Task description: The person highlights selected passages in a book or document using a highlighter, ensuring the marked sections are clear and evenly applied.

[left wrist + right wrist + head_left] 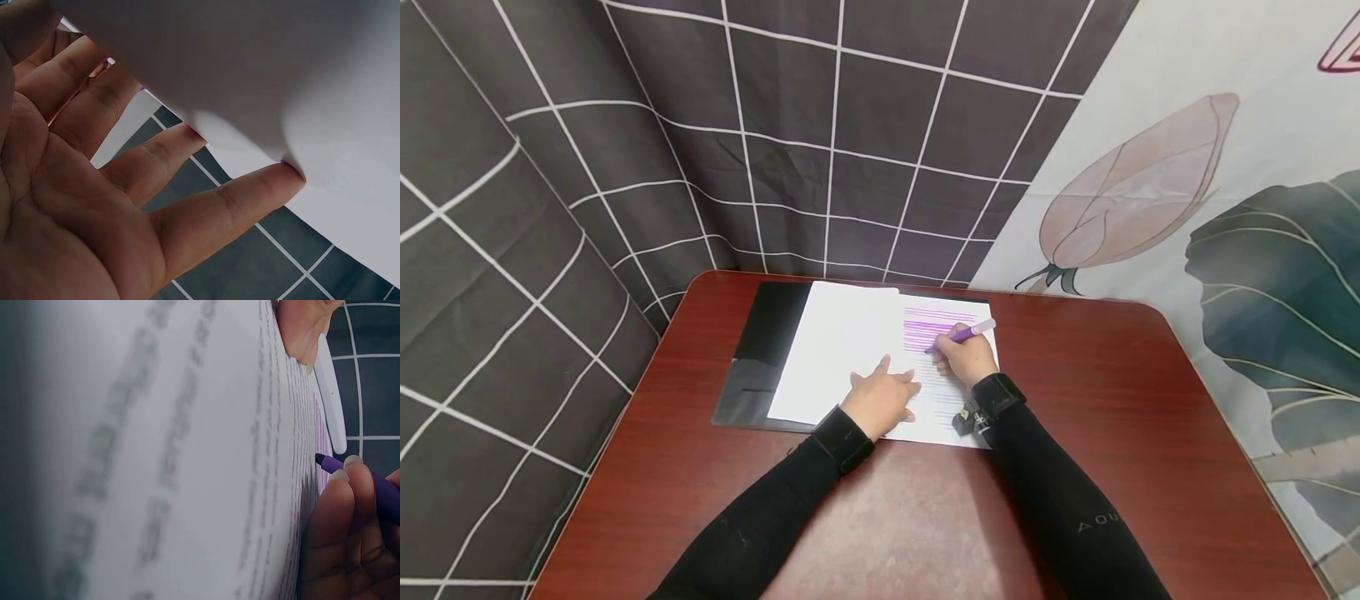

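A purple highlighter pen (972, 331) with a pale end is pinched in my right hand (967, 360). Its dark tip (320, 459) is at the printed page (936, 408), by the lower edge of several purple-marked lines of text. My left hand (880, 400) rests with spread fingers over the inner edges of the blank white page (842, 342) and the printed one. In the left wrist view, straight fingertips (290, 175) touch the white paper (350, 125), which dents slightly there.
A black folder cover (763, 350) lies under the pages at the left. The reddish-brown table (1097, 400) spreads around it. Behind stand a dark gridded cloth (790, 108) and a white cloth with a printed flower bud (1135, 183). A small dark device (968, 419) sits at the right wrist.
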`<state>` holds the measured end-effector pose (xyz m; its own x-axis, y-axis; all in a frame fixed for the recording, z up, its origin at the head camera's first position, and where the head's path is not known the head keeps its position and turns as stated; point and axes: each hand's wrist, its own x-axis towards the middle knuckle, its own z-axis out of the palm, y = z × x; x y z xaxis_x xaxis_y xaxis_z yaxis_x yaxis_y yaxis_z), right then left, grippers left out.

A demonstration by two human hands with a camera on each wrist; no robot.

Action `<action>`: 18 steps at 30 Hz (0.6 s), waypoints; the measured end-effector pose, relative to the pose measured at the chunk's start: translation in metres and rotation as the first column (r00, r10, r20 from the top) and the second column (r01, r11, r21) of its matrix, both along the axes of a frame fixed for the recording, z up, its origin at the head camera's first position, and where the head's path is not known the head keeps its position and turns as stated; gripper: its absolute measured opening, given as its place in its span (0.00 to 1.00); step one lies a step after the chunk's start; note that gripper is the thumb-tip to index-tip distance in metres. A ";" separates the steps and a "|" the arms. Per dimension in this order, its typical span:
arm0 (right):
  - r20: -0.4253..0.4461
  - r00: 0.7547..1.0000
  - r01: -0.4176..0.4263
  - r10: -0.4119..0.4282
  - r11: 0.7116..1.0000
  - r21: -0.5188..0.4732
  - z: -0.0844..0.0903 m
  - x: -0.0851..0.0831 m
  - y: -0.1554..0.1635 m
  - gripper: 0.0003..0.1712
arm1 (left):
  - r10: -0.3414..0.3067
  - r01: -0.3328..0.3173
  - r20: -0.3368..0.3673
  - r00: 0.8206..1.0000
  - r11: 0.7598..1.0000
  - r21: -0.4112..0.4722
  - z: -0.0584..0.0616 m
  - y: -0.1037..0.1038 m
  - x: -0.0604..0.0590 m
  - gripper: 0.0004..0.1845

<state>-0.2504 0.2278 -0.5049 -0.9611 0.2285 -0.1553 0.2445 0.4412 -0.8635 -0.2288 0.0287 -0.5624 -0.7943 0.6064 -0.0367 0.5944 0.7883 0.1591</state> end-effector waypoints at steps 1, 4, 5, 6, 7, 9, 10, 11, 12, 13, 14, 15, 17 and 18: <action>-0.004 1.000 0.001 -0.001 1.000 -0.008 0.001 0.001 0.001 0.10 | 0.000 0.000 0.006 1.000 1.000 0.004 0.000 0.000 0.000 0.35; -0.016 1.000 0.001 -0.001 1.000 -0.026 0.001 0.002 0.003 0.10 | 0.001 -0.002 0.026 1.000 1.000 0.012 0.003 0.000 0.000 0.35; -0.018 1.000 0.003 -0.003 0.999 -0.032 0.000 0.002 0.004 0.09 | 0.002 -0.002 0.031 1.000 1.000 0.014 0.004 0.000 0.000 0.35; -0.019 1.000 0.003 -0.003 1.000 -0.031 0.000 0.002 0.005 0.09 | 0.002 -0.003 0.037 0.999 1.000 0.016 0.005 0.000 0.000 0.36; -0.021 1.000 0.003 -0.004 1.000 -0.029 0.000 0.002 0.006 0.09 | 0.004 -0.004 0.042 0.999 1.000 0.016 0.005 -0.001 0.000 0.36; -0.023 1.000 0.002 -0.003 1.000 -0.019 0.000 0.003 0.008 0.09 | 0.006 -0.006 0.049 0.999 1.000 0.013 0.007 -0.001 0.001 0.36; -0.023 1.000 0.002 -0.002 1.000 -0.016 0.000 0.004 0.009 0.09 | 0.007 -0.007 0.053 0.999 1.000 0.013 0.008 -0.001 0.001 0.36; -0.022 1.000 0.002 -0.002 1.000 -0.017 0.000 0.004 0.010 0.09 | 0.006 -0.007 0.057 0.998 1.000 0.013 0.008 -0.001 0.001 0.36; -0.021 1.000 0.001 -0.002 1.000 -0.011 0.000 0.005 0.010 0.09 | 0.007 -0.008 0.060 0.998 1.000 0.014 0.009 -0.001 0.001 0.36; -0.021 1.000 0.001 -0.002 1.000 -0.007 0.001 0.005 0.011 0.09 | 0.007 -0.008 0.063 0.998 1.000 0.014 0.009 -0.001 0.001 0.36; -0.019 1.000 0.001 -0.001 1.000 -0.003 0.001 0.006 0.012 0.09 | 0.006 -0.007 0.063 0.998 1.000 0.014 0.009 -0.001 0.001 0.36; -0.016 1.000 0.001 -0.001 1.000 0.002 0.001 0.006 0.013 0.09 | 0.006 -0.007 0.062 0.998 1.000 0.013 0.009 -0.001 0.001 0.36; -0.012 1.000 0.001 -0.001 1.000 0.009 0.002 0.007 0.015 0.09 | 0.006 -0.007 0.058 0.998 1.000 0.013 0.010 -0.001 0.002 0.35; -0.010 1.000 0.002 -0.001 1.000 0.013 0.002 0.007 0.015 0.10 | 0.007 -0.007 0.056 0.998 1.000 0.013 0.010 -0.001 0.002 0.36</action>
